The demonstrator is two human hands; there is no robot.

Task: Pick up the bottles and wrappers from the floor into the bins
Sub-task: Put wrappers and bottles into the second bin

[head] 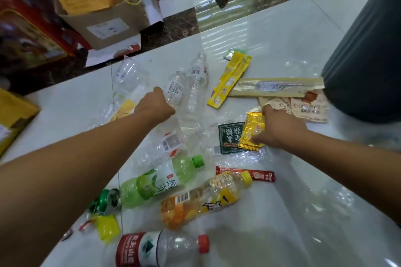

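The left hand (155, 104) curls round a clear bottle (174, 90), white-labelled; the right hand (280, 128) pinches a gold wrapper (252, 134), a Chinese-lettered green packet (230, 136) touching leftward, bare floor (282, 212) nearer.

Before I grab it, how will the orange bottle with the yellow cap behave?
The orange bottle looks empty and dented, so probably light and soft under a squeeze. It lies on its side on glossy tile, so a push would likely roll or slide it.

农夫山泉 on red-labelled bottle (138, 249), 绿茶 on green bottle (160, 182), other print too blurred
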